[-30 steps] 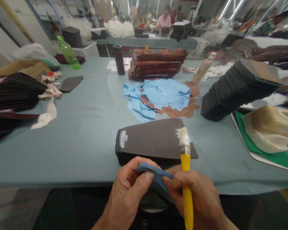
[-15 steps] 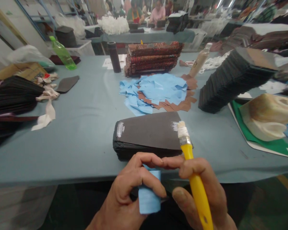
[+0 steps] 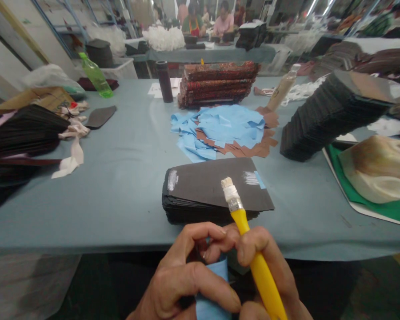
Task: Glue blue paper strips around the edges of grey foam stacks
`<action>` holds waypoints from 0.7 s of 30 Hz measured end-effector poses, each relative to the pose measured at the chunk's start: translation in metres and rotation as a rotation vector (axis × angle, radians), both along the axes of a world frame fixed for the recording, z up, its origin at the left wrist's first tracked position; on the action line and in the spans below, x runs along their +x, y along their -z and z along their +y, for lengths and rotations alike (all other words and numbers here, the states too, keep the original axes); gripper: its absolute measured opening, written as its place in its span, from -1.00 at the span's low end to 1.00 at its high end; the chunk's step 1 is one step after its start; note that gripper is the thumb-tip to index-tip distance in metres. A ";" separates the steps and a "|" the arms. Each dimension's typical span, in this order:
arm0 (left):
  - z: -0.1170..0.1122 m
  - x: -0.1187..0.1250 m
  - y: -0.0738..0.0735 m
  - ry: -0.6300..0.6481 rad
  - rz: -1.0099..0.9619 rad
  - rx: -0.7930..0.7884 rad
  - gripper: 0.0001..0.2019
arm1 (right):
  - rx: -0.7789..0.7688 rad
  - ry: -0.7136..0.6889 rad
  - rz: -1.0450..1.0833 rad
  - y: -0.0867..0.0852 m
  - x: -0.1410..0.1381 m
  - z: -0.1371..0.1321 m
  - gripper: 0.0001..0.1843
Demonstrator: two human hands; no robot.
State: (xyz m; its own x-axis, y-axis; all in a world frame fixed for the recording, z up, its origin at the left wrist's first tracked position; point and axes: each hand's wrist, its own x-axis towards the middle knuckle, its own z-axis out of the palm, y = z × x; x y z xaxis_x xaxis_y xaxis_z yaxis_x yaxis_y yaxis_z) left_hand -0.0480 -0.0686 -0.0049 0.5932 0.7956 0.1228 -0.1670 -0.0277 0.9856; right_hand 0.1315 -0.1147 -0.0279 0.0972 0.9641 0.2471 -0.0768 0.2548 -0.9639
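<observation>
A folded piece of light blue fabric (image 3: 216, 306) is gripped in my left hand (image 3: 183, 284), its fingers curled round it. My right hand (image 3: 273, 266) grips a paintbrush (image 3: 253, 253) with a yellow handle and whitish bristles pointing up and away. The fingertips of both hands meet near the blue fabric. Just beyond them lies a stack of dark grey-brown panels (image 3: 210, 182). The top panel bears a white smear at its left end and white brush strokes at its right end. A small blue strip (image 3: 259, 180) lies beside the right strokes.
Behind the stack lie blue fabric pieces (image 3: 233, 124) over brown ones. A tall leaning stack of dark panels (image 3: 326, 115) and a cut-open plastic jug (image 3: 376, 164) stand right. A green bottle (image 3: 96, 75) and black bundles (image 3: 23, 129) are left. People work at the back.
The brush has moved left, away from the strokes at the panel's right end. Both hands have drawn lower and closer together. The small blue strip now shows at that end.
</observation>
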 end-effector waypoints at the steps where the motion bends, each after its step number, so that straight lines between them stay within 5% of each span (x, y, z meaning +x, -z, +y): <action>1: 0.000 -0.002 0.001 0.000 0.008 -0.003 -0.87 | -0.022 -0.006 0.002 0.001 -0.002 -0.001 -0.32; 5: 0.000 -0.009 0.002 -0.043 0.028 -0.023 -0.93 | -0.051 0.021 0.075 0.005 -0.011 -0.003 -0.34; 10: 0.010 -0.013 0.002 -0.025 0.026 -0.102 -0.96 | -0.045 -0.038 0.224 0.002 -0.016 0.004 -0.64; 16: 0.021 -0.019 0.003 -0.023 -0.013 -0.087 -0.94 | 0.133 -0.124 0.059 -0.005 -0.008 0.021 -0.78; 21: 0.055 -0.035 -0.013 -0.400 0.189 0.274 -0.72 | 0.082 0.021 -0.195 -0.020 0.009 0.036 -0.75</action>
State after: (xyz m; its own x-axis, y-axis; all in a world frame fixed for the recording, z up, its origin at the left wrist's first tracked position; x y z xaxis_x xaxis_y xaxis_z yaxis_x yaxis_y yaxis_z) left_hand -0.0833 -0.0132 0.0083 0.2812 0.9183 0.2787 0.0897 -0.3143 0.9451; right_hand 0.1401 -0.0789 -0.0078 0.0594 0.9384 0.3404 0.1149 0.3323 -0.9361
